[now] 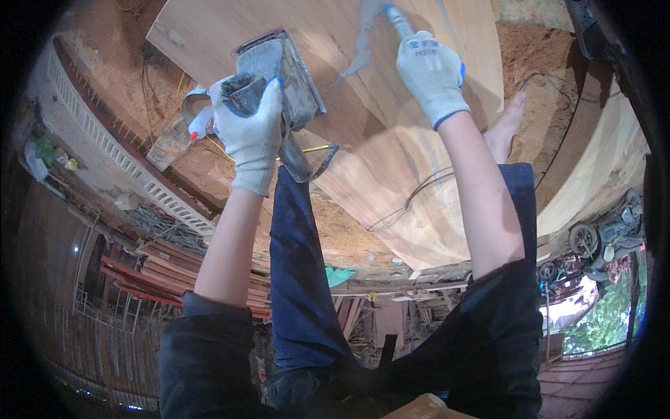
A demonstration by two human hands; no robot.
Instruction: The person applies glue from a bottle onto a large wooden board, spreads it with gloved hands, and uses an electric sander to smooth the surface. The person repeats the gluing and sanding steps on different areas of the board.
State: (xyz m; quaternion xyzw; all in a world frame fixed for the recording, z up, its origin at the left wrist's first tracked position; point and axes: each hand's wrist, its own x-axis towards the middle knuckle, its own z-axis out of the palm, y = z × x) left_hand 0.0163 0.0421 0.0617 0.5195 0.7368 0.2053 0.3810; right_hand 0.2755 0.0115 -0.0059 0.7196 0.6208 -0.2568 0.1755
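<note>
My left hand (pixel 248 129), in a white work glove, is wrapped round a dusty grey power sander (pixel 301 91) with a rectangular base. The sander is over the left part of a large wooden board (pixel 412 174); whether its base touches the wood I cannot tell. My right hand (pixel 431 73) wears a similar glove with a blue fingertip. Its index finger stretches out to a grey smear of filler (pixel 364 49) on the board, and the other fingers look curled, partly hidden. Nothing shows in this hand.
Beside my left hand are a white bottle with a red tip (pixel 201 126) and a round tin (pixel 194 101). A thin dark cable (pixel 419 190) crosses the board. My bare foot (pixel 508 126) is at its right edge. Stacked timber (pixel 174 269) and a motorbike (pixel 593 237) are farther off.
</note>
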